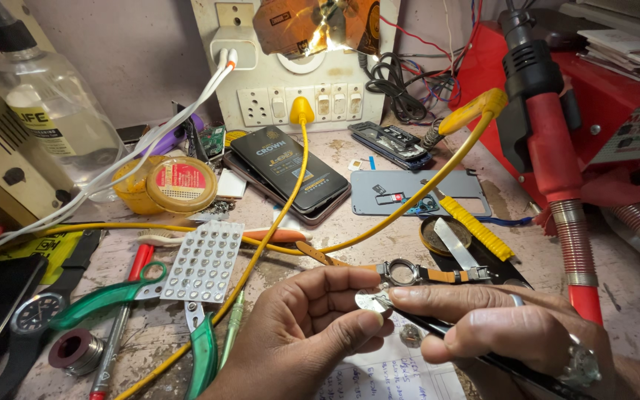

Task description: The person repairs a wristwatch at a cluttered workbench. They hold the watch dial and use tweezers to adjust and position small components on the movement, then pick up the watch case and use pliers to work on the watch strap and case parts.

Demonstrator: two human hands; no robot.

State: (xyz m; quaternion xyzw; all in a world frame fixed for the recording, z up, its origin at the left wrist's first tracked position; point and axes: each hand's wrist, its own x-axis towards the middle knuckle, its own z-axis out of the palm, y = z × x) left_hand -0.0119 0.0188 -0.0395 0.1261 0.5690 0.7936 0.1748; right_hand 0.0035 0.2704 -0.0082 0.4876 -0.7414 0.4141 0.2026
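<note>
My left hand (301, 326) pinches a small round silver disc (370, 300), like a watch back or coin cell, between thumb and forefinger. My right hand (512, 330) holds a thin black tool (483, 355) whose tip meets that disc; rings sit on two of its fingers. Just behind the fingers lies a wristwatch case (401, 272) with a tan strap (320, 255) on the worn bench. A blister sheet of button cells (203, 261) lies to the left of it.
Yellow cables (290, 178) cross the bench. Green-handled pliers (112, 296), a red screwdriver (124, 311), a solder reel (74, 348), a black watch (35, 311), a dark phone (290, 170), a grey phone back (424, 191), a yellow flux tin (175, 185) and a red hot-air tool (550, 148) surround it.
</note>
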